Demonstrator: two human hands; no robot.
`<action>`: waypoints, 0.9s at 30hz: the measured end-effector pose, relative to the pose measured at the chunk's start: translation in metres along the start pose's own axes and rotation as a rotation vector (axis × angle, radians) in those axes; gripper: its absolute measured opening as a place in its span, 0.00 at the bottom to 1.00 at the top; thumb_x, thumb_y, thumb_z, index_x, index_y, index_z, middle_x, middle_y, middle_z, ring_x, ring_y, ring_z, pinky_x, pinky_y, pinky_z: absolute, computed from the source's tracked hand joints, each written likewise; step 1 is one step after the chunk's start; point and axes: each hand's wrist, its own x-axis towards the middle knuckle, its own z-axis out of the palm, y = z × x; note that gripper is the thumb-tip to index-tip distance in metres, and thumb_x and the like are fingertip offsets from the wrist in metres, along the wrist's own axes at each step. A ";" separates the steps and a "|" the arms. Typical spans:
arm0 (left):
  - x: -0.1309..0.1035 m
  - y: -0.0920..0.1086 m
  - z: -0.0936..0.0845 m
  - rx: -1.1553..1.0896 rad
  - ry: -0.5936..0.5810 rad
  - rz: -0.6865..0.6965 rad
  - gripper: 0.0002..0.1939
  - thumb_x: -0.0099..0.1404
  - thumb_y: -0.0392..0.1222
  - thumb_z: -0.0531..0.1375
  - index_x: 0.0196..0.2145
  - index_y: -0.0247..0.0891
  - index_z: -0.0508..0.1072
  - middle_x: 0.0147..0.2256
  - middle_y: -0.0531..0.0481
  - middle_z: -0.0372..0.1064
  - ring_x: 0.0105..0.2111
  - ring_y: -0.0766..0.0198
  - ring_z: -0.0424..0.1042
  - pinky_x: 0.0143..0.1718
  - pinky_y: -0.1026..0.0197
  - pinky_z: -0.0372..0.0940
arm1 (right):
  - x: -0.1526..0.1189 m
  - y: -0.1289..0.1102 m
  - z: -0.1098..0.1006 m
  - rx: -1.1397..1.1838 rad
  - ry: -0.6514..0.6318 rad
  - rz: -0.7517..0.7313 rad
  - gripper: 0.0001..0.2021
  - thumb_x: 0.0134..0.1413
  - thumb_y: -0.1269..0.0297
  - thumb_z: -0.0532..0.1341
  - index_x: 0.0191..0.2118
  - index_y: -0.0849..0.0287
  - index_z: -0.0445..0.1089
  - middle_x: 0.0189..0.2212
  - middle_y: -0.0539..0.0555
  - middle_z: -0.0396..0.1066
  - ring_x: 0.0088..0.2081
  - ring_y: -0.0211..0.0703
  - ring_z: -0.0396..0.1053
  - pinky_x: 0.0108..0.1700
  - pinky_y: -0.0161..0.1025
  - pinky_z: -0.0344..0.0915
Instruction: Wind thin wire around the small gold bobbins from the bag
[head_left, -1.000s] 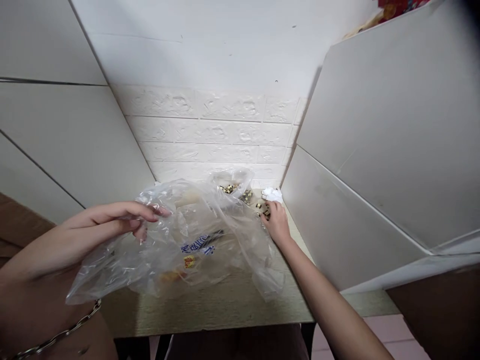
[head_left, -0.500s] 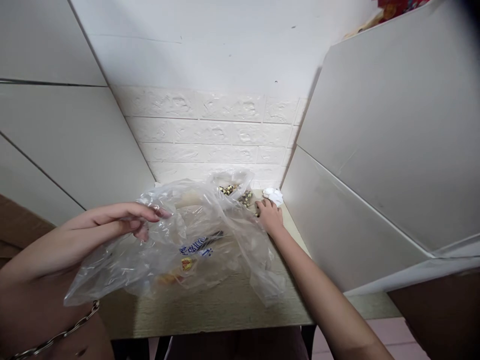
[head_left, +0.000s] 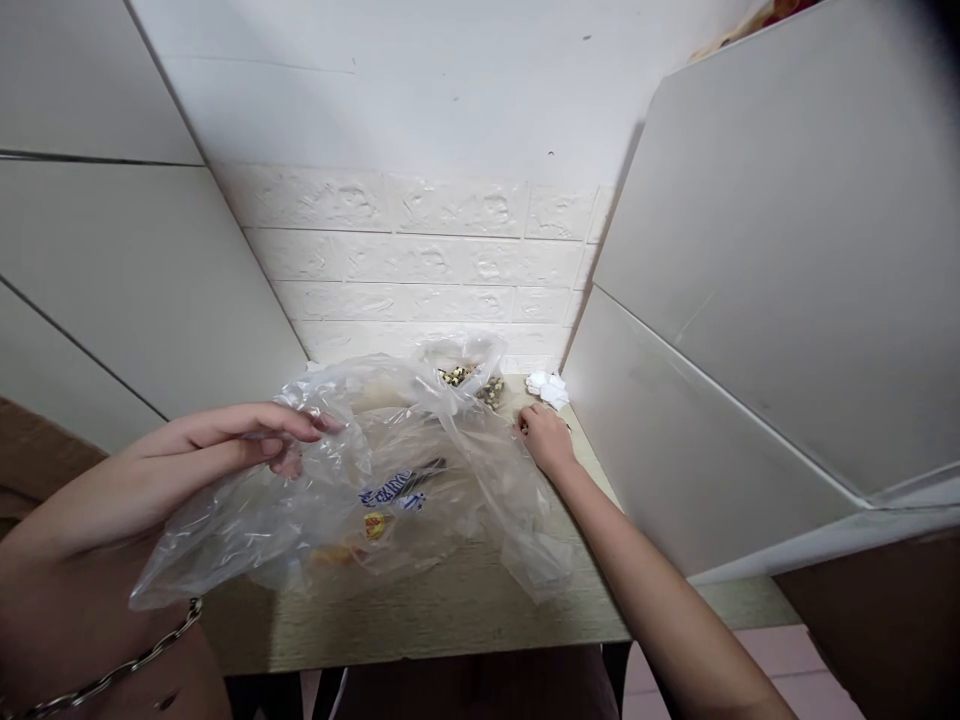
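My left hand (head_left: pixel 281 430) is closed on the left part of a large clear plastic bag (head_left: pixel 292 535), pinching the film between thumb and fingers. The bag has blue lettering and lies crumpled and partly open across the table. At its far end are many small black and pale yellow pieces (head_left: pixel 457 375), with another small heap (head_left: pixel 491 392) beside them; their kind is too small to make out. My right hand (head_left: pixel 546 437) rests on the table just right of the bag, fingers curled in. Something tiny shows at its fingertips, but I cannot make it out.
A crumpled white tissue-like wad (head_left: pixel 547 388) lies at the back right of the wooden table (head_left: pixel 450 620). White brick-patterned wall (head_left: pixel 420 260) stands behind. Grey panels (head_left: pixel 127 280) rise on the left, and grey panels (head_left: pixel 765 260) on the right.
My right hand has drawn slightly back and right, away from the heap and the white wad, its fingers curling more. My left hand and the bag are nearly unchanged.
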 end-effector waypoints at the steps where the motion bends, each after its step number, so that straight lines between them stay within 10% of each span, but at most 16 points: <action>1: 0.000 0.001 0.000 -0.008 0.008 -0.009 0.13 0.50 0.52 0.57 0.28 0.44 0.76 0.36 0.45 0.72 0.42 0.55 0.68 0.33 0.65 0.67 | 0.000 0.001 -0.001 0.045 0.031 0.002 0.08 0.49 0.63 0.52 0.30 0.58 0.67 0.33 0.55 0.66 0.38 0.42 0.61 0.39 0.37 0.56; 9: -0.002 0.007 0.005 -0.182 0.031 -0.162 0.13 0.46 0.51 0.61 0.27 0.42 0.75 0.31 0.45 0.71 0.38 0.56 0.69 0.25 0.67 0.65 | 0.014 0.006 -0.019 0.533 0.342 0.141 0.06 0.44 0.63 0.52 0.23 0.59 0.58 0.21 0.48 0.59 0.26 0.36 0.59 0.31 0.35 0.58; 14: 0.002 0.007 0.005 -0.287 0.045 -0.256 0.13 0.44 0.48 0.62 0.29 0.41 0.74 0.31 0.46 0.71 0.24 0.64 0.69 0.21 0.67 0.64 | 0.007 -0.040 -0.076 0.892 0.353 0.077 0.12 0.47 0.54 0.51 0.27 0.58 0.57 0.20 0.45 0.57 0.20 0.31 0.58 0.23 0.31 0.59; 20: 0.003 0.012 0.011 -0.411 0.117 -0.255 0.07 0.45 0.41 0.60 0.25 0.39 0.72 0.26 0.48 0.69 0.23 0.67 0.68 0.18 0.70 0.62 | -0.042 -0.137 -0.129 1.278 -0.205 -0.483 0.08 0.46 0.58 0.57 0.27 0.57 0.60 0.23 0.45 0.61 0.21 0.28 0.59 0.22 0.29 0.59; 25: -0.001 0.019 0.014 -0.523 0.181 -0.232 0.03 0.43 0.35 0.59 0.21 0.38 0.67 0.31 0.52 0.69 0.14 0.74 0.62 0.12 0.70 0.57 | -0.037 -0.170 -0.083 0.849 -0.193 -0.704 0.06 0.45 0.62 0.58 0.25 0.59 0.63 0.27 0.48 0.65 0.32 0.33 0.63 0.39 0.36 0.62; 27: -0.003 0.021 0.014 -0.540 0.182 -0.231 0.04 0.43 0.35 0.59 0.20 0.38 0.66 0.31 0.52 0.69 0.13 0.74 0.61 0.10 0.69 0.55 | -0.028 -0.166 -0.070 0.715 -0.338 -0.684 0.17 0.44 0.54 0.59 0.39 0.59 0.65 0.39 0.54 0.68 0.42 0.41 0.64 0.43 0.41 0.62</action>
